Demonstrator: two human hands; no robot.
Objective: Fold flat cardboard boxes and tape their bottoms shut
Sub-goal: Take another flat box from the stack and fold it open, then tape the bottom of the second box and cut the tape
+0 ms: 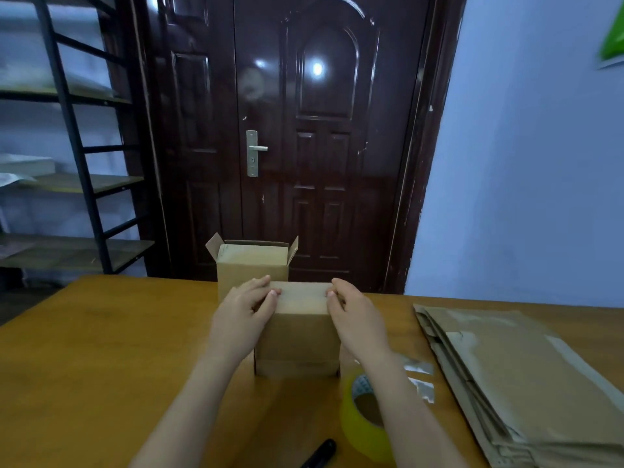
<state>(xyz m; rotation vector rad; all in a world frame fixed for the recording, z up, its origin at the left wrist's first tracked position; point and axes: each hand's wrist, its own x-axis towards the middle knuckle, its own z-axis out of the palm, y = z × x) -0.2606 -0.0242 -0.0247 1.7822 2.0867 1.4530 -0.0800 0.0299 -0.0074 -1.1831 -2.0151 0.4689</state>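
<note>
A small cardboard box stands on the wooden table in front of me, its closed side facing up. My left hand rests on its upper left edge and my right hand on its upper right edge, fingers pressing on the top flaps. Behind it stands a second cardboard box with its top flaps open. A roll of yellow tape stands upright near my right forearm. A stack of flat cardboard boxes lies at the right.
A black marker-like object lies at the table's front edge. Clear tape scraps lie between the roll and the flat stack. A dark door is behind the table, a metal shelf rack at the left.
</note>
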